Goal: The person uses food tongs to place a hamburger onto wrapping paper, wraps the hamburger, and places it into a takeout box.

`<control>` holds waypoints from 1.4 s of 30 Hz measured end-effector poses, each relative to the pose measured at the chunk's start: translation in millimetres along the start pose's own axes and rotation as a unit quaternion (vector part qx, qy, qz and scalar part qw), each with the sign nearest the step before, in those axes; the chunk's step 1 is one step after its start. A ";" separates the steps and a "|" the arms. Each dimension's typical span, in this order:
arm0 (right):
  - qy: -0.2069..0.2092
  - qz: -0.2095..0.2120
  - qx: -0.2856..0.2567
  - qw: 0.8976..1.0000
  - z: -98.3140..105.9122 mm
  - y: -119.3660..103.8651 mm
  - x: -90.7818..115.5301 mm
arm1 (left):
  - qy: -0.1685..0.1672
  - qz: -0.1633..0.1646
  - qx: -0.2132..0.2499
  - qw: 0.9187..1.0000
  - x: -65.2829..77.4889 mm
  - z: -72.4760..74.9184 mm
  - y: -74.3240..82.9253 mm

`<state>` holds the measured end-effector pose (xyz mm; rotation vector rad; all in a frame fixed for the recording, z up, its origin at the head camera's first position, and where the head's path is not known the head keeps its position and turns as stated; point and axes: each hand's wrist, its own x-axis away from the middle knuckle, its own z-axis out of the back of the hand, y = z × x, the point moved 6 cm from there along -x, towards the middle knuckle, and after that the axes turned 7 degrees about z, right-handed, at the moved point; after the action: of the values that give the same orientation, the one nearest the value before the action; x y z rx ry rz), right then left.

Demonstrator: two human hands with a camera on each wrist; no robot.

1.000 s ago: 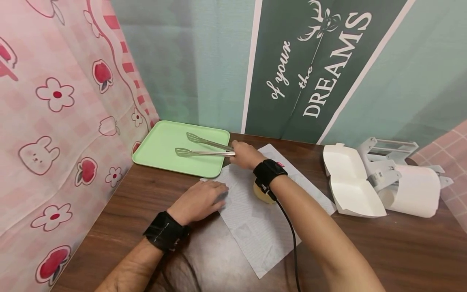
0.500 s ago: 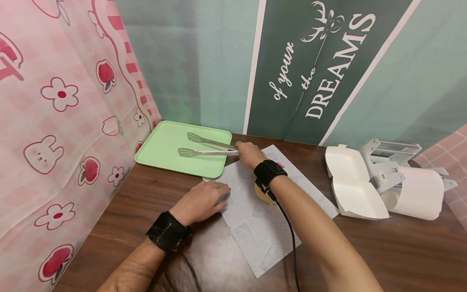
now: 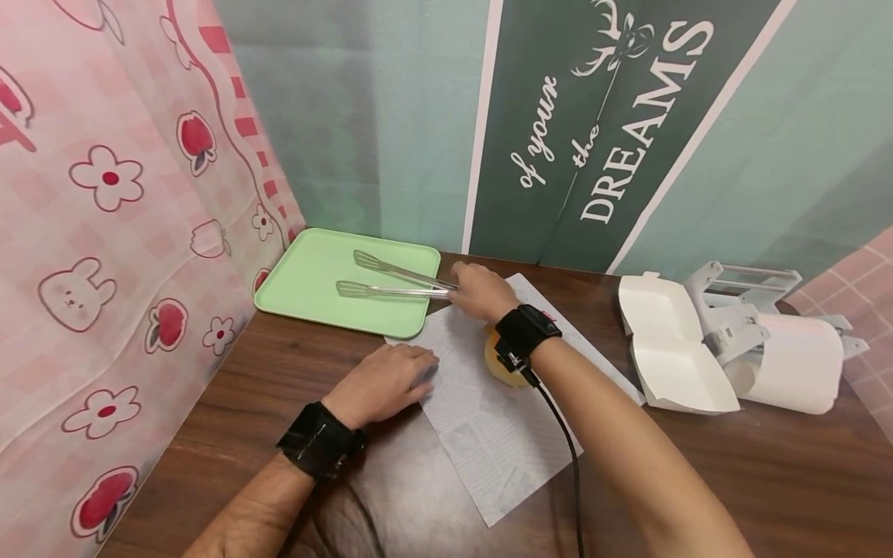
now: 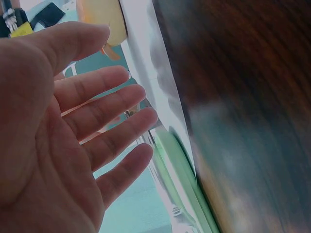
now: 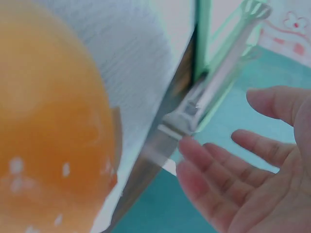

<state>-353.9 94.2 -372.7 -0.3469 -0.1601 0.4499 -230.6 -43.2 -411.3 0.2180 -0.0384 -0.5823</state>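
Observation:
My right hand (image 3: pixel 484 293) is beside the handle end of metal tongs (image 3: pixel 401 292), its fingers loosely extended. In the right wrist view a gap shows between the thumb and the tongs (image 5: pixel 223 73); the fingertips are close to the handle end. The tongs lie on a light green tray (image 3: pixel 314 310), handle end past its right rim. Below the right wrist sits a golden round bun (image 3: pixel 504 370) with pale flecks, partly hidden, on printed paper (image 3: pixel 481 442). My left hand (image 3: pixel 384 384) is at the paper's left edge, fingers spread and holding nothing (image 4: pixel 73 136).
An opened white takeaway box (image 3: pixel 677 356) stands at the right. Beside it is a holder (image 3: pixel 739 325) with a white paper roll (image 3: pixel 802 364). Black cables (image 3: pixel 575 480) run from both wristbands over the wooden table (image 3: pixel 223 434). Curtains stand behind and at the left.
My right hand has let go of the tongs and shifted slightly right, showing more of the bun. The tongs stay on the tray. My left hand has hardly moved.

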 end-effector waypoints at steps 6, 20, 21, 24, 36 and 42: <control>0.041 0.004 0.006 0.999 14.7 2.1 35.1 | 0.003 -0.005 0.003 1.000 -1.4 1.3 1.7; 0.106 0.036 0.077 0.991 -3.3 35.2 119.1 | 0.004 0.014 -0.001 1.000 1.8 0.3 0.7; 0.105 0.041 0.085 0.990 -6.6 36.0 121.9 | 0.005 0.013 -0.002 1.000 1.8 0.6 1.8; 0.101 0.046 0.090 0.990 -13.1 38.2 128.5 | 0.009 0.011 0.002 1.000 0.9 2.4 5.9; 0.103 0.054 0.063 0.991 -13.6 39.6 147.7 | 0.058 0.001 -0.004 0.998 -25.7 7.6 16.9; 0.128 0.038 0.034 0.991 -6.6 42.0 157.1 | 0.057 0.071 -0.006 0.996 -60.4 0.1 14.0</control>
<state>-229.4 198.6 -382.2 -0.3407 0.1179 0.4804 -273.4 1.3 -406.6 0.2340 0.0604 -0.4271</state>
